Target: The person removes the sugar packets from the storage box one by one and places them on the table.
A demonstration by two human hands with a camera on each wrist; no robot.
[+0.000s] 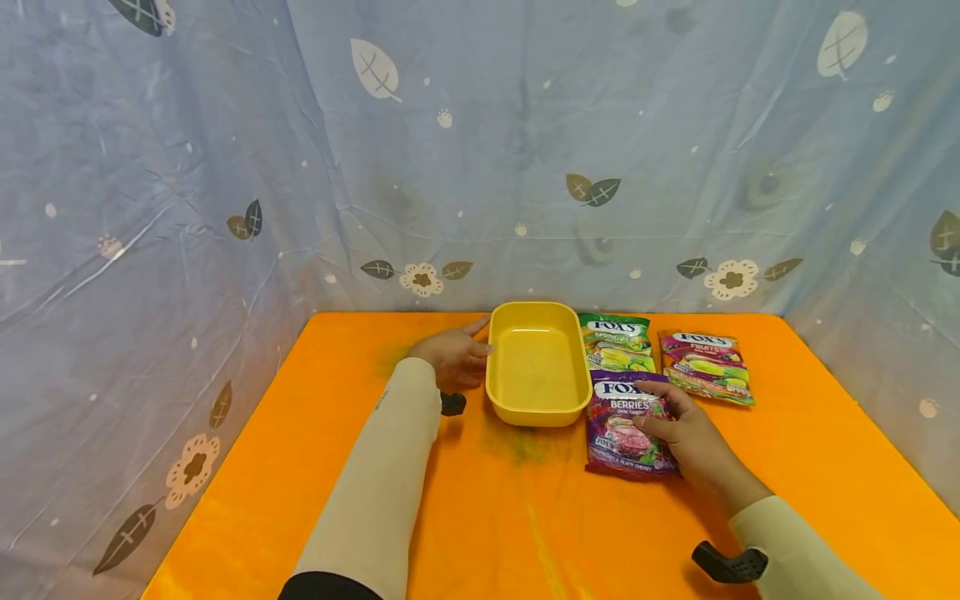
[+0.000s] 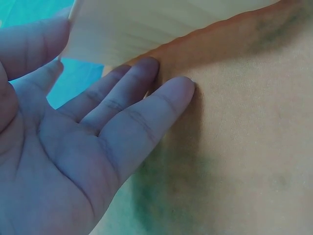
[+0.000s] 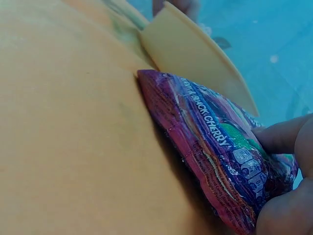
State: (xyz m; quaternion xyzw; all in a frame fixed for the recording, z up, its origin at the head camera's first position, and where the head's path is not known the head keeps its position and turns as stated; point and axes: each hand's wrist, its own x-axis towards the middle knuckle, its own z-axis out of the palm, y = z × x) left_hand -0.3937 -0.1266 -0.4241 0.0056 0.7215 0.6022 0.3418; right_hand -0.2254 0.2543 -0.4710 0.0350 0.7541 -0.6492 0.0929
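Observation:
A yellow plastic tub (image 1: 534, 367) stands near the back edge of the orange table. Against its left side is my left hand (image 1: 454, 357); the left wrist view shows that hand's fingers (image 2: 142, 117) mostly straight beside the tub wall (image 2: 132, 29). My right hand (image 1: 693, 437) grips the right side of a purple bag of Fox's Berries candy (image 1: 626, 437), just right of the tub. In the right wrist view, thumb and fingers pinch the bag (image 3: 210, 147) at its edge, and its corner lies close to the tub (image 3: 190, 49).
Behind the purple bag lies a green Fox's candy bag (image 1: 617, 342), partly covered at its lower end. Farther right is a red Fox's Fruits bag (image 1: 707, 365). A patterned grey-blue curtain (image 1: 487, 167) encloses the orange tabletop (image 1: 510, 517) at the back and sides.

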